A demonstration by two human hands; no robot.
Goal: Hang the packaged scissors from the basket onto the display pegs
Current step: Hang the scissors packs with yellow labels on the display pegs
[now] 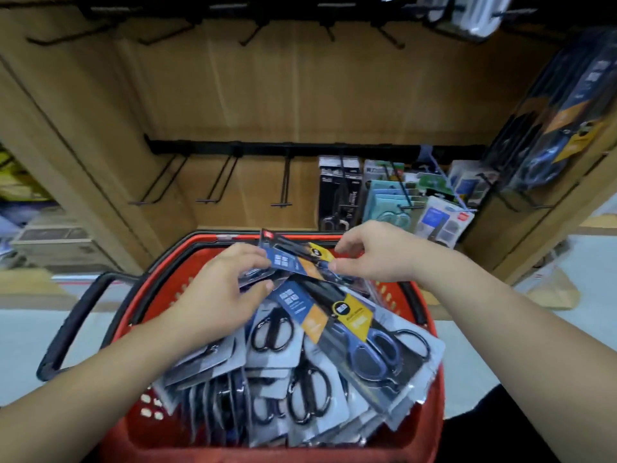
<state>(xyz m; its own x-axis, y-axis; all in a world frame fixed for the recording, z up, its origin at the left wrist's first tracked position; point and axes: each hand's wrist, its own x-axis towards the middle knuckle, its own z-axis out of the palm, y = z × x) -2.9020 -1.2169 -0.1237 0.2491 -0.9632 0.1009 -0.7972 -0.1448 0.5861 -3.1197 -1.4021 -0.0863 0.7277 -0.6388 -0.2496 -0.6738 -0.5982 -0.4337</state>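
A red basket (430, 332) in front of me is piled with several packaged scissors (310, 382), black and blue handled, on grey cards. My left hand (220, 289) and my right hand (370, 252) both pinch one scissors pack (293, 257) with a blue, orange and yellow card, lifted a little above the far end of the pile. The left fingers curl round its left edge, and the right fingers pinch its right end. Bare black display pegs (283, 185) stick out from the lower rail on the wooden panel beyond the basket.
More bare pegs (253, 35) line the top rail. Packs of scissors and other goods (340, 192) hang on the lower rail's right half. A thick bunch of scissors packs (561, 111) hangs on the right side panel. The basket's black handle (73, 322) lies down at the left.
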